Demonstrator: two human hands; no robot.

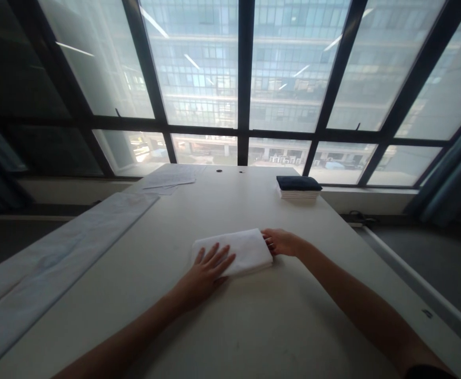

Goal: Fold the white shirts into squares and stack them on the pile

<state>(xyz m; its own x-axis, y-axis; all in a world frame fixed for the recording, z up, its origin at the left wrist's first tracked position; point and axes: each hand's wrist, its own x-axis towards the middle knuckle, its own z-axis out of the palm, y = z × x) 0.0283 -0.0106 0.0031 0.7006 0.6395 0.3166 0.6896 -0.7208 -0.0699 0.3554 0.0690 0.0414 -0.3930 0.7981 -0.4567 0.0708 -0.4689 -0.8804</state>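
A folded white cloth (248,247) lies on the white table, a little below the middle of the head view. My left hand (210,267) rests on its left part, palm down with the fingers spread. At the cloth's right edge is my right hand (282,242), its fingers curled against that side and seemingly pinching the layers; the fingertips are partly hidden.
Toward the back right stands a stack of folded white cloths (299,194) topped by a dark blue folded cloth (298,183). Sheets of paper (169,179) lie at the back left. A long whitish sheet (52,258) covers the table's left side. Windows rise behind the table.
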